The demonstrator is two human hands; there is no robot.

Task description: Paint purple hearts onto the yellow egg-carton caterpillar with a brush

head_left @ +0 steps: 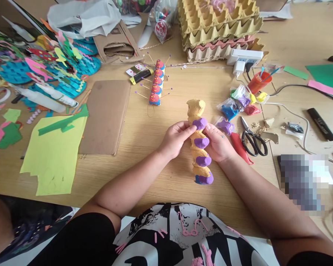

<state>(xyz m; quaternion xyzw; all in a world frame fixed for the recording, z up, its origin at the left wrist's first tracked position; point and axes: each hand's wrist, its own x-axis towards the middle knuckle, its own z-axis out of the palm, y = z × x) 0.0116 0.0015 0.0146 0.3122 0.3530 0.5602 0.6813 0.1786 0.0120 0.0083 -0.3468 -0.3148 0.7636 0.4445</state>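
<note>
Both hands are on the same thing here. The left hand point(175, 139) is mostly closed, thumb pressed by the top purple patch and fingers curled in at the left edge of a bumpy tan strip point(199, 152). The right hand point(219, 143) is partly closed on the strip's right edge, thumb up by that same patch; can't really see what its other fingers are doing.

The strip runs near to far between the hands, over the near middle of the counter point(144, 173). It's got four purple patches down it, the far bump is bare tan, and there's a bit of blue at the near end.

Farther off and a bit left sits a red and blue strip point(156, 88) with little faces and sticks poking out the sides. Right of the right hand you've got a small purple bag point(226, 126), a red-handled thing point(240, 147) and black-handled scissors point(254, 140). Over on the left there's a cardboard sheet point(105, 118) next to some yellow paper point(54, 159), and egg trays point(219, 40) are stacked at the far side.
</note>
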